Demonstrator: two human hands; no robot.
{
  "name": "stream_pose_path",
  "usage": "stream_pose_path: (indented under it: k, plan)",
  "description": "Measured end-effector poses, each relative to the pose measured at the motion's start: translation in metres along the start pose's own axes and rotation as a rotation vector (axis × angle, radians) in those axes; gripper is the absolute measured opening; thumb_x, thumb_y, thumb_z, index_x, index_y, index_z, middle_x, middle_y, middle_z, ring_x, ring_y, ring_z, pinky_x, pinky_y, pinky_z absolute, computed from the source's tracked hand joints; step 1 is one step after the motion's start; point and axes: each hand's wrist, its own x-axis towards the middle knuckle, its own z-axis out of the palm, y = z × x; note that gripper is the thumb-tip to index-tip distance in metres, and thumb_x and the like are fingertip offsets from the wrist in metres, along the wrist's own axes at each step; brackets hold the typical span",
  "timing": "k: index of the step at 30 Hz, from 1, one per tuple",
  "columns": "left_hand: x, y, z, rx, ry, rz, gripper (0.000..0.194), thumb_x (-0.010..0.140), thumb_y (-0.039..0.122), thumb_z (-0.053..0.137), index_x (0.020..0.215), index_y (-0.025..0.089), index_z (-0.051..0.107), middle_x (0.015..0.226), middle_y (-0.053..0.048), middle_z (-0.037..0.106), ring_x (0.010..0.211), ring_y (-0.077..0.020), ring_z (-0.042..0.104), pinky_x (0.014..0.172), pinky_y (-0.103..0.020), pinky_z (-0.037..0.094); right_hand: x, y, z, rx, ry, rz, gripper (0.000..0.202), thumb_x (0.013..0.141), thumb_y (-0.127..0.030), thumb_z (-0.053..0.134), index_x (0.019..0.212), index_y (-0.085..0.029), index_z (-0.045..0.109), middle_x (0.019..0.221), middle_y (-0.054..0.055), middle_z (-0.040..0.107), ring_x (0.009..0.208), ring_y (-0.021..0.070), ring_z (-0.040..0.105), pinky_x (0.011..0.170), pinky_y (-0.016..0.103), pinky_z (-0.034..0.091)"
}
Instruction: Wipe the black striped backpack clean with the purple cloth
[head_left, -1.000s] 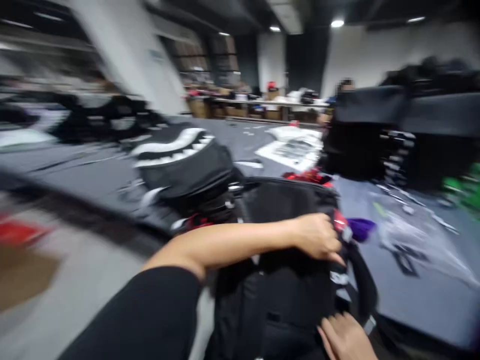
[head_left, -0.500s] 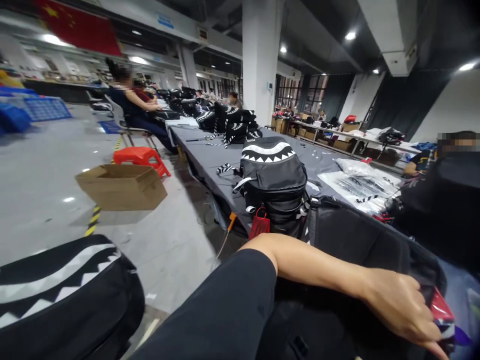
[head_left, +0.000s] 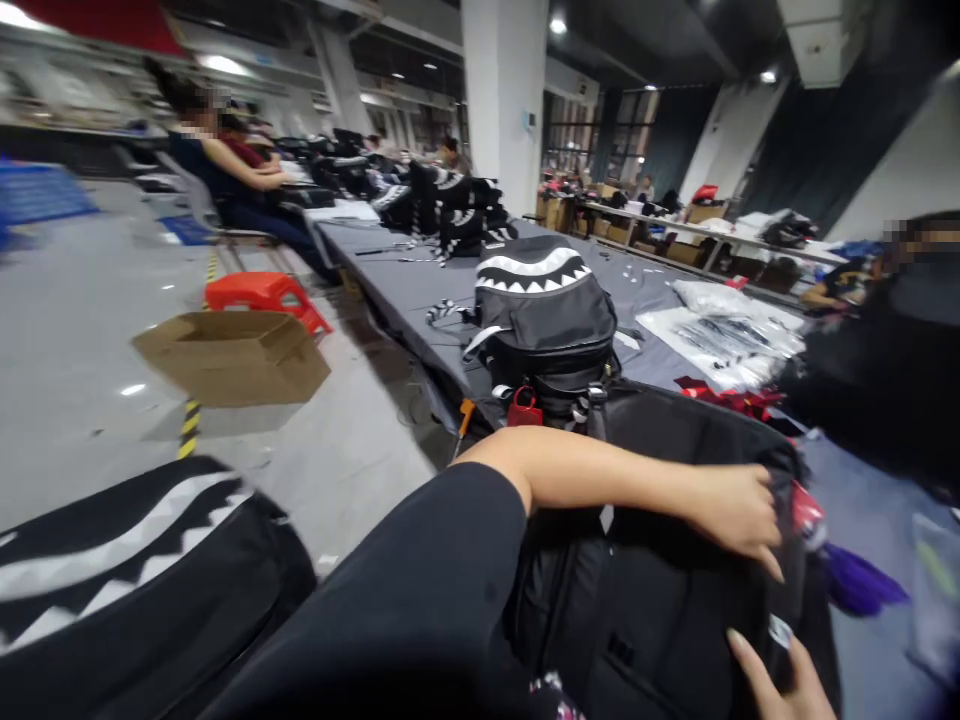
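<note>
A large black backpack [head_left: 675, 620] lies in front of me at the table's near end. Across it reaches my left arm, and my left hand [head_left: 739, 515] is closed at its far right side; whether it grips the fabric is hidden. At the bottom right my right hand [head_left: 784, 685] shows a thumb and finger spread apart beside a small white label [head_left: 780, 631] on the bag. Beyond the arm, an upright black backpack [head_left: 544, 310] with a white zigzag tooth pattern carries a red tag [head_left: 525, 407].
Another toothed backpack [head_left: 150, 590] is at lower left. A cardboard box [head_left: 247, 365] and red stool [head_left: 262, 292] stand on the floor. Plastic bags [head_left: 720, 340], red pieces [head_left: 739, 400] and purple material [head_left: 862, 580] lie right. People sit along the tables.
My left hand has moved left and up in view, and the large backpack has shifted with more of it showing. My right hand has come into view at the bottom right.
</note>
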Motion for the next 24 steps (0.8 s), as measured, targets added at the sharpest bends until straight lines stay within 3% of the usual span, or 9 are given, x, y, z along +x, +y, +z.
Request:
stream_pose_path:
  k: [2, 4, 7, 11, 15, 17, 20, 22, 24]
  plan:
    - [-0.009, -0.009, -0.01, 0.063, -0.017, -0.089, 0.028, 0.094, 0.037, 0.053, 0.078, 0.021, 0.071, 0.077, -0.004, 0.072, 0.074, -0.0159, 0.063, 0.083, -0.036, 0.04, -0.02, -0.019, -0.001, 0.058, 0.011, -0.032, 0.069, 0.064, -0.069, 0.064, 0.111, -0.02, 0.061, 0.106, 0.011, 0.07, 0.102, 0.034, 0.064, 0.09, 0.045, 0.05]
    - [-0.011, -0.02, -0.008, 0.022, 0.07, -0.042, 0.039, 0.097, 0.038, 0.046, 0.072, 0.017, 0.068, 0.07, -0.007, 0.068, 0.069, -0.0177, 0.058, 0.088, -0.042, 0.036, -0.036, -0.033, 0.0, 0.129, -0.035, -0.091, 0.061, 0.073, -0.06, 0.062, 0.116, -0.017, 0.058, 0.111, 0.011, 0.069, 0.105, 0.0303, 0.063, 0.093, 0.042, 0.048]
    - [-0.006, -0.027, 0.022, 0.054, 0.216, -0.045, 0.05, 0.098, 0.048, 0.037, 0.071, 0.015, 0.063, 0.069, -0.006, 0.062, 0.072, -0.0196, 0.053, 0.092, -0.045, 0.034, -0.035, -0.039, 0.005, 0.193, -0.067, -0.1, 0.049, 0.078, -0.048, 0.063, 0.116, -0.018, 0.058, 0.105, 0.008, 0.07, 0.097, 0.0258, 0.064, 0.088, 0.038, 0.049]
    - [-0.007, 0.006, 0.062, -0.036, 0.194, 0.095, 0.045, 0.095, 0.048, 0.044, 0.065, 0.017, 0.055, 0.065, -0.003, 0.058, 0.07, -0.0181, 0.049, 0.085, -0.04, 0.036, -0.033, -0.037, 0.009, 0.206, -0.064, -0.028, 0.041, 0.079, -0.037, 0.067, 0.116, -0.021, 0.058, 0.093, 0.003, 0.07, 0.085, 0.022, 0.065, 0.081, 0.035, 0.05]
    - [-0.006, 0.025, 0.082, -0.023, 0.25, 0.058, 0.036, 0.094, 0.037, 0.05, 0.064, 0.017, 0.053, 0.065, -0.002, 0.054, 0.069, -0.0174, 0.047, 0.081, -0.036, 0.038, -0.035, -0.044, -0.019, 0.114, -0.033, -0.14, 0.037, 0.081, -0.033, 0.068, 0.115, -0.021, 0.062, 0.092, 0.005, 0.071, 0.081, 0.0223, 0.066, 0.078, 0.035, 0.051]
    - [-0.005, 0.02, 0.091, -0.027, 0.278, 0.045, 0.034, 0.093, 0.035, 0.05, 0.064, 0.017, 0.052, 0.065, -0.002, 0.054, 0.07, -0.0176, 0.047, 0.083, -0.036, 0.039, -0.023, -0.042, -0.043, 0.178, 0.113, -0.193, 0.026, 0.086, -0.035, 0.062, 0.107, -0.021, 0.065, 0.093, 0.006, 0.071, 0.078, 0.0203, 0.067, 0.076, 0.034, 0.052]
    - [-0.005, 0.01, 0.103, -0.055, 0.314, 0.04, 0.033, 0.093, 0.033, 0.051, 0.064, 0.018, 0.052, 0.065, -0.002, 0.054, 0.071, -0.0175, 0.048, 0.085, -0.036, 0.041, 0.01, -0.019, -0.077, 0.274, 0.37, -0.104, 0.026, 0.092, -0.039, 0.051, 0.105, -0.019, 0.062, 0.085, 0.005, 0.07, 0.066, 0.0173, 0.066, 0.065, 0.031, 0.054]
    - [-0.007, 0.007, 0.109, -0.075, 0.33, 0.033, 0.031, 0.092, 0.032, 0.052, 0.065, 0.018, 0.053, 0.066, -0.002, 0.055, 0.071, -0.0176, 0.048, 0.085, -0.036, 0.042, 0.037, 0.005, -0.089, 0.101, 0.451, -0.043, 0.026, 0.091, -0.037, 0.049, 0.101, -0.017, 0.063, 0.082, 0.007, 0.07, 0.066, 0.0193, 0.066, 0.063, 0.033, 0.054]
    - [-0.008, 0.006, 0.115, -0.098, 0.337, 0.024, 0.03, 0.091, 0.032, 0.052, 0.065, 0.018, 0.054, 0.066, -0.003, 0.055, 0.071, -0.0178, 0.047, 0.085, -0.037, 0.042, 0.063, 0.026, -0.091, -0.101, 0.455, -0.032, 0.023, 0.089, -0.031, 0.05, 0.094, -0.015, 0.066, 0.085, 0.01, 0.071, 0.073, 0.0232, 0.067, 0.071, 0.038, 0.054]
